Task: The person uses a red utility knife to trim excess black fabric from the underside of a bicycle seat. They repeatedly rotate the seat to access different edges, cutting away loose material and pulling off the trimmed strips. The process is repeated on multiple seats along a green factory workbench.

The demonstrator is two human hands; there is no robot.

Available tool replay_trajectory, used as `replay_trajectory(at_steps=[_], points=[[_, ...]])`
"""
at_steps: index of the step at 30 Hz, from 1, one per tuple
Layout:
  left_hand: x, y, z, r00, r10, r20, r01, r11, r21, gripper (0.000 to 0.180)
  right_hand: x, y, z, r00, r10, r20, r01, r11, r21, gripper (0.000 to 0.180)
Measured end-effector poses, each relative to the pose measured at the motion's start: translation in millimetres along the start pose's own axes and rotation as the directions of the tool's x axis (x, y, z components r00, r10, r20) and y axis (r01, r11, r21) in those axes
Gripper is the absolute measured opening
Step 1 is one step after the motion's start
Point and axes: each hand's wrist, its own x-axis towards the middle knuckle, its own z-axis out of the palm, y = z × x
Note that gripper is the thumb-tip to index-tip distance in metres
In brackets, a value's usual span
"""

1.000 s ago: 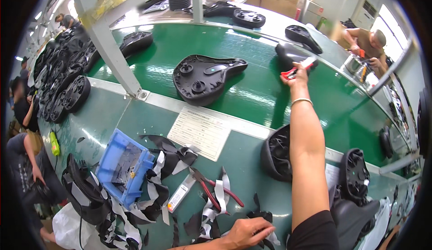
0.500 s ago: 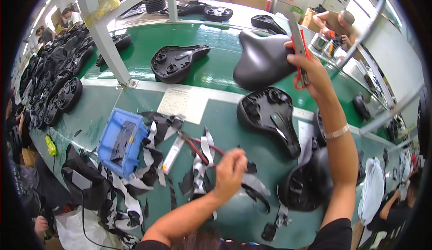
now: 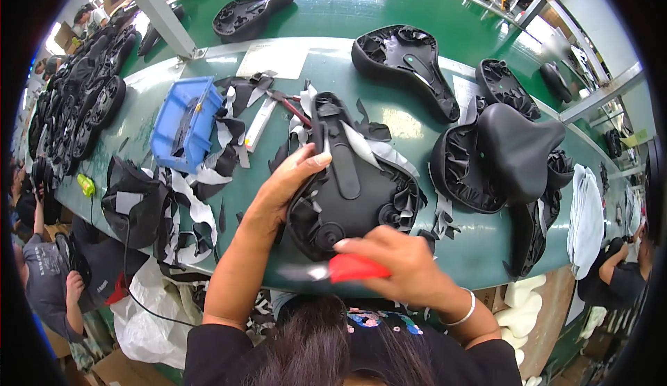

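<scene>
A black bicycle saddle (image 3: 354,212) lies underside up close in front of me, its cover edges gathered in folds around the rim. My left hand (image 3: 292,181) grips its left side, thumb over the edge. At its rear edge, my right hand (image 3: 406,264) is closed around a red-handled cutting tool (image 3: 358,268). Motion smears the tool's metal end, so its exact kind cannot be told. Beyond the saddle lie red-handled pliers (image 3: 295,108) and black and grey cover scraps (image 3: 201,209).
A blue bin (image 3: 182,125) with dark scraps stands left. Saddles (image 3: 406,66) lie at the far edge, with a stack (image 3: 514,150) to the right and a large heap (image 3: 76,108) far left. White cloths (image 3: 585,219) hang at right. Other people work on both sides.
My raised right hand has come down from the far side with the red tool. The smooth-topped saddle there is gone; one lies underside up before me. My left hand now grips it. The view has shifted.
</scene>
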Motion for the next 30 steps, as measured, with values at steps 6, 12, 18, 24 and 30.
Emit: replay_trajectory(at_steps=[6, 12, 18, 24, 30], points=[[-21, 36, -2, 0.999, 0.028, -0.018, -0.024, 0.973, 0.228, 0.047, -52, 60, -33, 0.968, 0.010, -0.252, -0.117, 0.902, -0.415, 0.051], [-16, 50, 15, 0.999, 0.018, -0.051, 0.003, 0.923, 0.386, 0.038, -28, 64, -43, 0.997, 0.073, 0.001, -0.055, 0.760, -0.648, 0.062], [-42, 27, 6, 0.958, 0.150, -0.245, -0.047, 0.923, 0.382, 0.036, -68, 42, 19, 0.931, 0.337, -0.141, -0.365, 0.856, -0.365, 0.065], [-81, -2, 3, 0.880, 0.266, -0.393, -0.132, 0.933, 0.335, 0.033, -89, 21, 28, 0.872, 0.441, -0.211, -0.456, 0.890, -0.024, 0.058], [-103, -21, 19, 0.798, 0.424, -0.428, -0.313, 0.899, 0.306, 0.033, 8, 34, 20, 0.918, 0.129, -0.375, -0.184, 0.976, -0.116, 0.058]])
